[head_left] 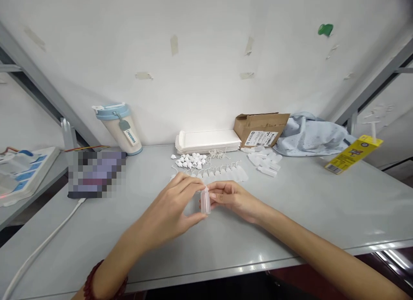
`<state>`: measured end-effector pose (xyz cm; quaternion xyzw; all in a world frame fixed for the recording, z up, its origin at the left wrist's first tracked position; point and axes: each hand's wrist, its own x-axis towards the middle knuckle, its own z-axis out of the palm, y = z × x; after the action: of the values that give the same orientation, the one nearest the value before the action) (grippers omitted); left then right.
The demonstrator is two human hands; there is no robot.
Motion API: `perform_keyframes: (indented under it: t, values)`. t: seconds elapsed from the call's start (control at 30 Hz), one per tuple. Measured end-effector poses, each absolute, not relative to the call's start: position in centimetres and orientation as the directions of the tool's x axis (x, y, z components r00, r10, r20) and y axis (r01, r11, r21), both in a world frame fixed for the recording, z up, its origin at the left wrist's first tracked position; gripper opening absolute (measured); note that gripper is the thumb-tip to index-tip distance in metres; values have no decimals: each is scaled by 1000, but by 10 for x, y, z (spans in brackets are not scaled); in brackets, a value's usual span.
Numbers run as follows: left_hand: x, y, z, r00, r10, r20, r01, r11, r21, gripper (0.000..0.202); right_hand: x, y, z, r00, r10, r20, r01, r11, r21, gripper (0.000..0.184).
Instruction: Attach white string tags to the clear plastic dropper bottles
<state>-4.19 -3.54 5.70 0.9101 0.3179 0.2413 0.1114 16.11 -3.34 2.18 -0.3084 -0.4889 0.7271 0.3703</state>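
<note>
A small clear plastic bottle (205, 204) stands upright between both hands, just above the grey table (290, 214). My left hand (174, 209) pinches it, with fingertips at its top and thumb near its base. My right hand (230, 197) grips the bottle's upper part from the right with closed fingers. Behind the hands lies a row of similar clear bottles (222, 173), a heap of small white caps (190, 161) and several more bottles (266, 162) to the right.
A stack of white trays (208, 140) and an open cardboard box (261, 128) sit by the wall. A lidded cup (119, 128) stands at back left, a phone with a white cable (93, 173) beside it. Blue cloth (309, 136) and a yellow box (353, 153) lie right.
</note>
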Motion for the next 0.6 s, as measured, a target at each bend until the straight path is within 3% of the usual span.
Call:
perform_keyframes:
  t: [0.27, 0.4, 0.6]
  values:
    - [-63, -41, 63, 729, 682, 51, 580, -656, 483, 38, 158, -39, 20, -740, 650, -174, -11, -271, -963, 31]
    - [-74, -37, 61, 663, 742, -95, 688, -555, 468, 35, 159, -39, 17, -718, 655, -238, 21, -321, -947, 29]
    - [-82, -33, 60, 597, 777, -199, 760, -468, 451, 28, 160, -38, 17, -689, 671, -274, 32, -349, -937, 25]
